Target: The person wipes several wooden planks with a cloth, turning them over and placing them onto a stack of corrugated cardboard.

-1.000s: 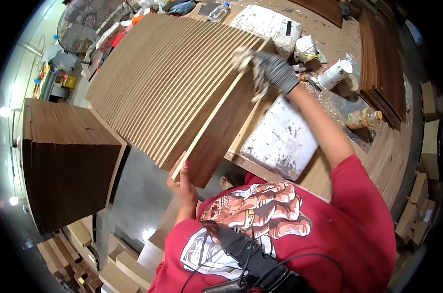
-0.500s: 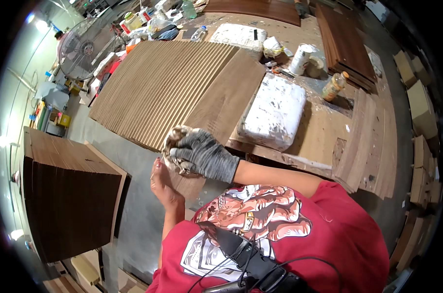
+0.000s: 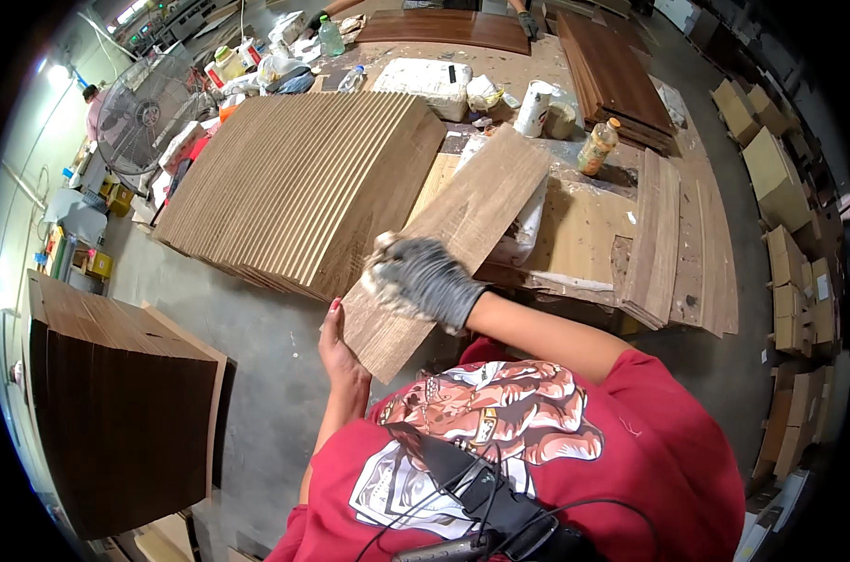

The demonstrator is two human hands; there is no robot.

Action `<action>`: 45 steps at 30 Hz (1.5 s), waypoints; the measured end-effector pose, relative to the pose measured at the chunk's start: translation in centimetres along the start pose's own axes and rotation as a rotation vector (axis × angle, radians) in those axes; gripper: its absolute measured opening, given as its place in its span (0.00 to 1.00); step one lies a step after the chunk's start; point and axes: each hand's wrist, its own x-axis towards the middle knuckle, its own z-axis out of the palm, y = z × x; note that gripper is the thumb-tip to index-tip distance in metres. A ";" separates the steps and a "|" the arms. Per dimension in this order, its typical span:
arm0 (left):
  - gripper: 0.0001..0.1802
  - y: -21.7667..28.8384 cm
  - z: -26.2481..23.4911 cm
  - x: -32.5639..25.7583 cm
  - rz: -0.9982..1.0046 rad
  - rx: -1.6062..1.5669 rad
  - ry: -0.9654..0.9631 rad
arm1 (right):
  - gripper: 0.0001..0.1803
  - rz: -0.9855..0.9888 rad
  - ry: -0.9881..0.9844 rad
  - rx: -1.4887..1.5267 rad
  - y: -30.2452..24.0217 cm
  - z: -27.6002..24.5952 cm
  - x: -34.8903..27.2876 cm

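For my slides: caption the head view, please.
Gloved right hand holds a rag against a wood-grain board held by the bare left hand.

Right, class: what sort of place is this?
Probably a woodworking workshop: the held board, the row of boards beside it and the stacked reddish-brown panels suggest so.

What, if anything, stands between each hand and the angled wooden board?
A grey glove and a bunched cloth lie between the right hand and the board. Nothing visible separates the bare left hand from it, at its near end.
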 end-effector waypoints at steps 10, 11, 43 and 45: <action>0.18 -0.8 -2.3 3.1 -0.185 0.172 0.013 | 0.20 0.408 0.070 -1.117 15.8 -16.6 5.6; 0.17 -0.6 -2.4 3.6 -0.256 0.221 0.028 | 0.21 0.329 0.156 -1.125 17.3 -16.2 5.4; 0.20 -4.7 5.9 -2.9 0.977 2.087 -0.813 | 0.12 -0.409 -0.026 -0.030 19.1 -13.8 -7.4; 0.26 -4.3 6.6 -3.7 0.868 2.139 -0.822 | 0.12 -0.429 0.218 -0.298 23.2 -16.7 -7.2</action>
